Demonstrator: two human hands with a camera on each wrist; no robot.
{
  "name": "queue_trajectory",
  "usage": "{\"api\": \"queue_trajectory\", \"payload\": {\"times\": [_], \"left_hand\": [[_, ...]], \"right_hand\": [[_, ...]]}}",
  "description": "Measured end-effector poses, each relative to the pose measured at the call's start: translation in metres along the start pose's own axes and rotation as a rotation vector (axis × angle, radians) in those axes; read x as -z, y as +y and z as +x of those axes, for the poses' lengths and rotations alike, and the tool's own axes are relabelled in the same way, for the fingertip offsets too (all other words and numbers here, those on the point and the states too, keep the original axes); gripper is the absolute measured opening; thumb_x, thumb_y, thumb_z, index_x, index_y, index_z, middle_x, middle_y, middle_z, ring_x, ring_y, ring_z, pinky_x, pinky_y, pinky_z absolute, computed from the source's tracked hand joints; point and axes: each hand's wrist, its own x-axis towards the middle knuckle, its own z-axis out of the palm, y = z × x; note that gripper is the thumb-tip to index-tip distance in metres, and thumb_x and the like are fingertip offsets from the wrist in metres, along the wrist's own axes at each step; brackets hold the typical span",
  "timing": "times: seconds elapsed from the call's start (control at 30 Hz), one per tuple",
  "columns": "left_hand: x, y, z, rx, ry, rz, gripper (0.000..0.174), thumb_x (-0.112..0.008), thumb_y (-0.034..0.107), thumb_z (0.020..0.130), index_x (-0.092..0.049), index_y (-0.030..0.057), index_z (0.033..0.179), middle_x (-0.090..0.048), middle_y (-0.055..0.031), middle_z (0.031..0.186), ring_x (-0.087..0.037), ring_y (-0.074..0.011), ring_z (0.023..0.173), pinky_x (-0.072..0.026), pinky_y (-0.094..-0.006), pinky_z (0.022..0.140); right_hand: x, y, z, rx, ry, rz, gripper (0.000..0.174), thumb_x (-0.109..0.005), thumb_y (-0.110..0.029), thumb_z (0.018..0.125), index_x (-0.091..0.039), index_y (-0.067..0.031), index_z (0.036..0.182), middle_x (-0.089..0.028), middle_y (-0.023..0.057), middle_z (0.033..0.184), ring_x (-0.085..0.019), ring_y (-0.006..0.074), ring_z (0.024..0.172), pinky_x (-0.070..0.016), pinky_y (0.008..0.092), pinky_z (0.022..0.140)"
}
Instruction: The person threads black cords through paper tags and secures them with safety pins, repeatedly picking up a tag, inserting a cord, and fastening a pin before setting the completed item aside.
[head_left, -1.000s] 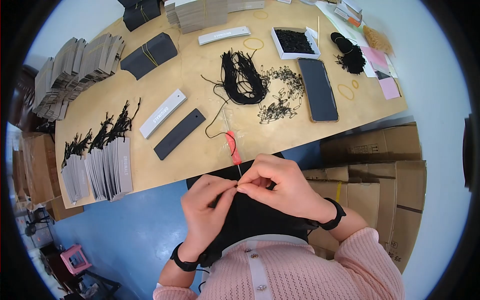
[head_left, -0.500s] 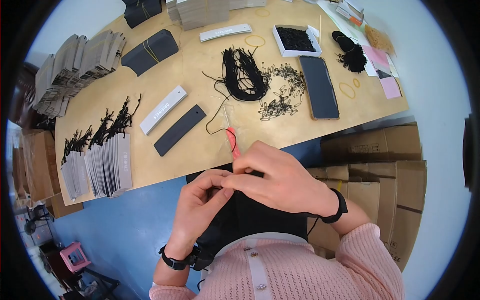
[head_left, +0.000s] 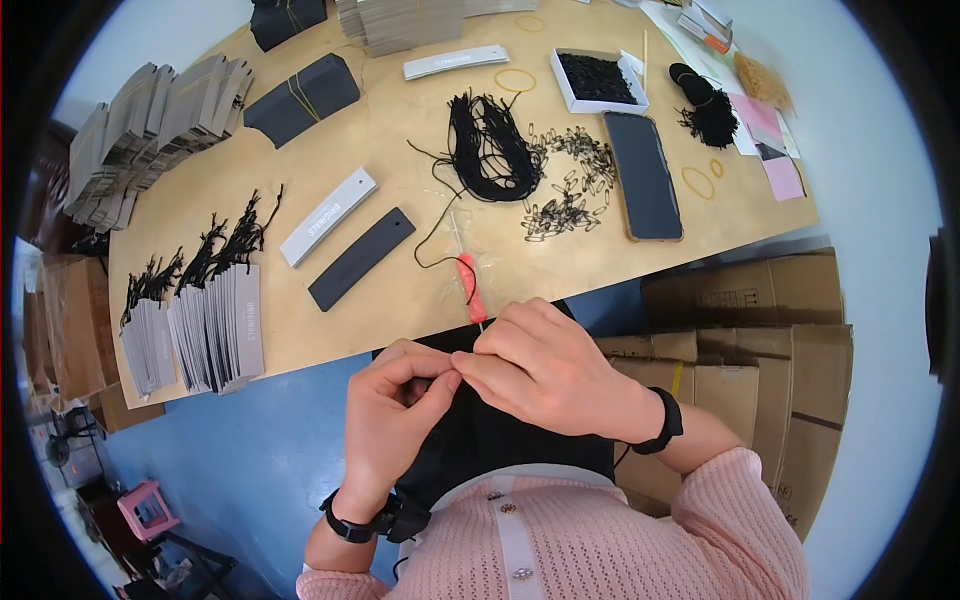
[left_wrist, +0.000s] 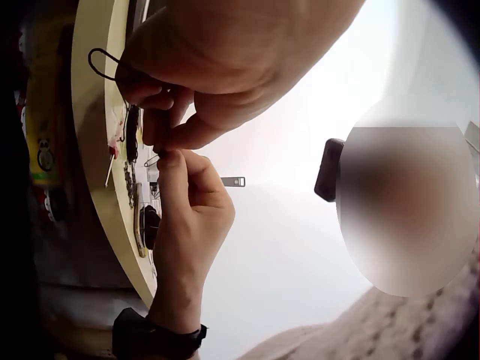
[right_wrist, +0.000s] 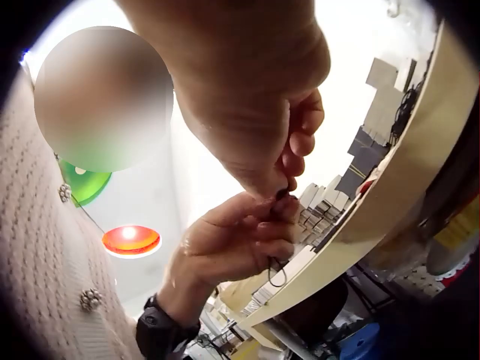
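My left hand [head_left: 395, 405] and right hand [head_left: 550, 375] meet fingertip to fingertip over the lap, just off the table's front edge. A black cord [left_wrist: 101, 64] is gripped in the left hand, and a loop of it sticks out past the curled fingers in both wrist views. Thumb and index finger of the right hand pinch a small dark bit of the cord [right_wrist: 282, 193] against the left fingertips; the fingers mostly hide it. Just beyond the hands lies a red-handled tool [head_left: 470, 287] with a thin metal shaft, a strand of cord lying across it.
On the table [head_left: 370, 130] are a bundle of black cords [head_left: 493, 150], scattered small pins [head_left: 565, 210], a phone [head_left: 643, 175] and a box of black pieces [head_left: 597, 80]. Grey tags strung with cord [head_left: 215, 330] stand front left; a white tag [head_left: 328, 217] and dark tag [head_left: 361, 260] lie nearby.
Both hands have shifted slightly left, fingertips still together. Half a second ago the right hand covered the left fingertips more; now it has drawn back a little, baring the pinch.
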Motion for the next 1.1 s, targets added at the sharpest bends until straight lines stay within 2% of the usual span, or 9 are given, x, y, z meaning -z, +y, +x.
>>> {"api": "queue_trajectory", "payload": {"times": [0.07,0.13,0.23,0.27,0.33,0.43,0.57,0.97,1.1], "left_hand": [[-0.005,0.004,-0.001,-0.030,0.031,0.119,0.012,-0.073,-0.002,0.084,-0.073,0.0011,0.095,-0.067,-0.0037,0.095,-0.059,-0.0079,0.079,-0.0446,-0.0221,0.066],[-0.014,0.007,-0.002,-0.343,0.165,0.509,0.009,-0.069,-0.006,0.084,-0.071,-0.0012,0.091,-0.065,-0.0040,0.094,-0.057,-0.0097,0.078,-0.0431,-0.0229,0.063],[-0.019,-0.001,0.001,-0.540,0.267,0.621,0.010,-0.069,-0.006,0.083,-0.070,-0.0003,0.091,-0.062,-0.0036,0.093,-0.054,-0.0091,0.074,-0.0424,-0.0242,0.059],[-0.018,-0.001,0.001,-0.541,0.266,0.621,0.010,-0.069,-0.006,0.083,-0.070,-0.0003,0.091,-0.062,-0.0036,0.093,-0.054,-0.0091,0.074,-0.0424,-0.0242,0.059],[-0.013,0.000,0.002,-0.265,0.215,0.344,0.011,-0.073,-0.002,0.082,-0.071,0.0010,0.092,-0.059,-0.0025,0.091,-0.053,-0.0080,0.071,-0.0438,-0.0219,0.061],[-0.007,-0.001,0.004,-0.150,0.118,0.011,0.008,-0.070,-0.003,0.087,-0.070,-0.0011,0.095,-0.057,-0.0015,0.092,-0.054,-0.0063,0.075,-0.0441,-0.0209,0.065],[-0.009,-0.001,0.005,-0.122,0.081,-0.137,0.007,-0.068,-0.005,0.090,-0.070,-0.0031,0.097,-0.057,-0.0017,0.092,-0.053,-0.0065,0.080,-0.0430,-0.0205,0.071],[-0.013,-0.004,0.003,-0.110,0.126,-0.046,0.014,-0.071,-0.004,0.088,-0.074,-0.0017,0.102,-0.054,0.0003,0.085,-0.050,-0.0063,0.076,-0.0402,-0.0203,0.067],[-0.011,-0.002,0.002,-0.142,0.105,-0.006,0.015,-0.072,-0.004,0.088,-0.074,-0.0010,0.102,-0.053,0.0003,0.083,-0.049,-0.0062,0.074,-0.0395,-0.0202,0.064]], "right_hand": [[0.000,0.000,0.001,-0.004,0.006,-0.039,0.028,-0.081,-0.010,0.070,-0.068,-0.0047,0.093,-0.055,0.0047,0.086,-0.056,0.0226,0.080,-0.0436,0.0343,0.067],[0.003,0.002,0.006,-0.012,-0.102,-0.082,0.026,-0.080,-0.007,0.069,-0.066,-0.0045,0.091,-0.055,0.0059,0.086,-0.056,0.0237,0.079,-0.0439,0.0345,0.067],[0.004,0.005,0.010,-0.037,-0.121,-0.075,0.025,-0.079,-0.004,0.070,-0.065,-0.0054,0.091,-0.056,0.0066,0.087,-0.056,0.0250,0.078,-0.0445,0.0347,0.068],[0.005,0.005,0.010,-0.038,-0.120,-0.077,0.025,-0.079,-0.004,0.070,-0.065,-0.0054,0.091,-0.056,0.0066,0.087,-0.056,0.0250,0.078,-0.0445,0.0347,0.068],[0.005,0.005,0.012,-0.112,0.059,0.066,0.026,-0.079,-0.004,0.070,-0.066,-0.0065,0.092,-0.057,0.0067,0.089,-0.056,0.0253,0.077,-0.0449,0.0347,0.067],[0.013,-0.001,0.010,-0.110,0.115,0.106,0.027,-0.081,-0.005,0.070,-0.066,-0.0072,0.093,-0.057,0.0060,0.089,-0.056,0.0254,0.077,-0.0449,0.0348,0.065],[0.011,-0.006,0.012,-0.082,0.112,0.077,0.023,-0.078,-0.008,0.072,-0.062,-0.0054,0.088,-0.052,0.0057,0.087,-0.055,0.0246,0.077,-0.0450,0.0348,0.066],[-0.001,-0.004,0.007,-0.158,0.054,0.011,0.022,-0.077,-0.008,0.073,-0.058,-0.0066,0.085,-0.050,0.0063,0.084,-0.055,0.0240,0.079,-0.0468,0.0370,0.068],[0.002,-0.004,0.007,-0.411,0.000,0.339,0.021,-0.076,-0.004,0.075,-0.059,-0.0065,0.087,-0.054,0.0067,0.086,-0.057,0.0224,0.078,-0.0478,0.0331,0.067]]}}
